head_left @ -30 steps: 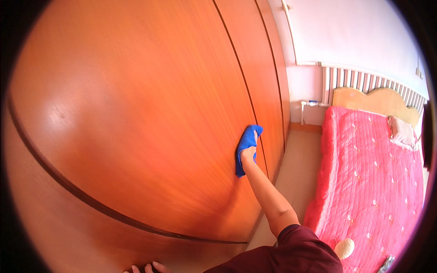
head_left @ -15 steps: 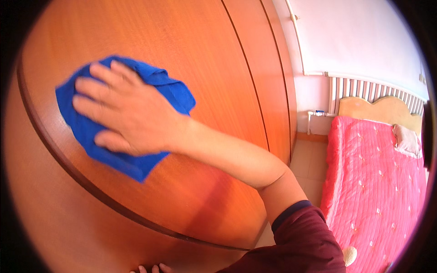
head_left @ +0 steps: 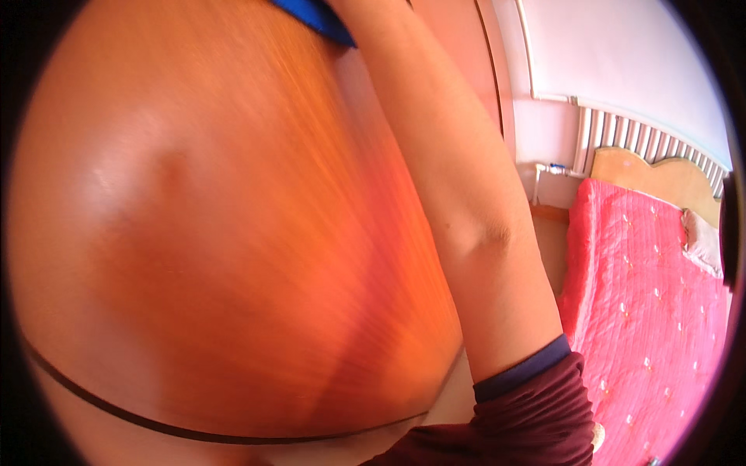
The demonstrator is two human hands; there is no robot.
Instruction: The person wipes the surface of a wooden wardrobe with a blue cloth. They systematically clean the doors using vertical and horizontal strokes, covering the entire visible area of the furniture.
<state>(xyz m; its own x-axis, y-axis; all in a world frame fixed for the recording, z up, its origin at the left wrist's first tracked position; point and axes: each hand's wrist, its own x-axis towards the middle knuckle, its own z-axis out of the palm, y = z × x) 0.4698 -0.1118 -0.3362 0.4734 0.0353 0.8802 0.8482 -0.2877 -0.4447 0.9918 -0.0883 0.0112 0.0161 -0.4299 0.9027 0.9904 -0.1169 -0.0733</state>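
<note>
My right forearm point(head_left: 435, 140) reaches up across the glossy orange-brown wooden panel point(head_left: 233, 256), in a rolled dark red sleeve point(head_left: 528, 412). Past the top edge of the picture, my right hand is out of sight. A corner of a blue cloth point(head_left: 322, 19) shows beside the wrist, lying against the wood. How the fingers rest on that cloth is hidden. My left hand does not show.
A dark groove point(head_left: 155, 423) curves along the lower part of the panel. To the right stand a bed with a pink quilt point(head_left: 637, 326), a wooden headboard point(head_left: 660, 175), a pillow point(head_left: 702, 241) and a white radiator point(head_left: 629, 132) by the wall.
My right hand and the blue cloth have slid from the panel's left middle up and right, mostly out of the picture. The left fingertips at the lower edge have gone from view.
</note>
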